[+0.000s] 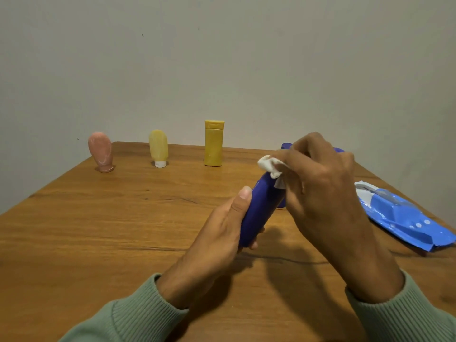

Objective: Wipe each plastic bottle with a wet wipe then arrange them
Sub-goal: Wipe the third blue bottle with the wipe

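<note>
Green ribbed sleeves (138, 314) enter at the bottom of the frame. Left hand (222, 233) grips the lower half of a blue bottle (259, 213), held tilted above the desk (98, 230) at frame centre. Right hand (320, 183) pinches a white wet wipe (270, 166) against the bottle's upper end. Across the upper left, well apart, stand a pink bottle (101, 151), a pale yellow bottle (158, 148) and a yellow bottle (214, 144). A blue wipe pack (399, 215) lies at right.

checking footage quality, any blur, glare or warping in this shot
Head view: mild wide-angle stretch; soft dim light; left hand and right hand throw a faint shadow on the table; pale sheen on the pack; bottle and wipe slightly soft.
</note>
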`<state>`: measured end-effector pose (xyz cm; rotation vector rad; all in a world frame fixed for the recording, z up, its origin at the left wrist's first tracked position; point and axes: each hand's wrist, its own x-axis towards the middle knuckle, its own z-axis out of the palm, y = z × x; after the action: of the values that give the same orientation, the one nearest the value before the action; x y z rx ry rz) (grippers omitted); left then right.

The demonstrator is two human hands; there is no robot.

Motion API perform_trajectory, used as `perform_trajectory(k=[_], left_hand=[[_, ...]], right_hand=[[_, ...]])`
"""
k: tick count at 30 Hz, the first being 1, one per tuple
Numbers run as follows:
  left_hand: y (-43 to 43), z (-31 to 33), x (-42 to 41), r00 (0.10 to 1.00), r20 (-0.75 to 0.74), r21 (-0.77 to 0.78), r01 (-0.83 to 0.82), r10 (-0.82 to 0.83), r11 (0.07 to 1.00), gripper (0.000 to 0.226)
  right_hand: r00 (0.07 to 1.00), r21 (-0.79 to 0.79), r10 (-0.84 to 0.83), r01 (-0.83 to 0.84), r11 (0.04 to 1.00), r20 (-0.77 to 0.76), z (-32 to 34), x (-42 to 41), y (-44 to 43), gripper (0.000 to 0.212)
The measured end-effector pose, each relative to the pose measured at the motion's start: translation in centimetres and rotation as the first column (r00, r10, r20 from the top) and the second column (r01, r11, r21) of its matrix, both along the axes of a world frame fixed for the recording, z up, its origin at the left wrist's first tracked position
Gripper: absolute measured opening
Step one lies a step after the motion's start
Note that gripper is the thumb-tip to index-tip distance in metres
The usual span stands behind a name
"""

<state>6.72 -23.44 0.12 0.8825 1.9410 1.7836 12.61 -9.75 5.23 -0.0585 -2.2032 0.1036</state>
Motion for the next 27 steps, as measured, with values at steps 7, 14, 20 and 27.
perform_trajectory(k=[7, 14, 20, 27], left_hand=[[0.1, 0.3, 0.4, 0.98, 0.196, 0.148, 0.016, -0.045, 0.989, 0.055], [-0.1, 0.6, 0.0, 0.902, 0.394, 0.214, 0.096, -0.175, 0.972, 0.062], [-0.2, 0.8, -0.4, 0.84, 0.471, 0.321, 0.121, -0.268, 0.94, 0.064], [-0.3, 1.0, -0.3, 0.823, 0.477, 0.359, 0.137, -0.308, 0.923, 0.063]], right_hand=[[0.949, -0.076, 0.311, -0.307, 0.948, 0.047, -0.5, 0.0, -0.8, 0.021], [0.957, -0.148, 0.23, -0.257, 0.955, -0.179, -0.8, -0.3, 0.3, 0.02], [0.919, -0.193, 0.376, -0.393, 0.899, -0.119, -0.4, -0.3, 0.8, 0.024], [0.917, -0.317, 0.361, -0.397, 0.861, -0.168, -0.1, -0.2, 0.8, 0.024]])
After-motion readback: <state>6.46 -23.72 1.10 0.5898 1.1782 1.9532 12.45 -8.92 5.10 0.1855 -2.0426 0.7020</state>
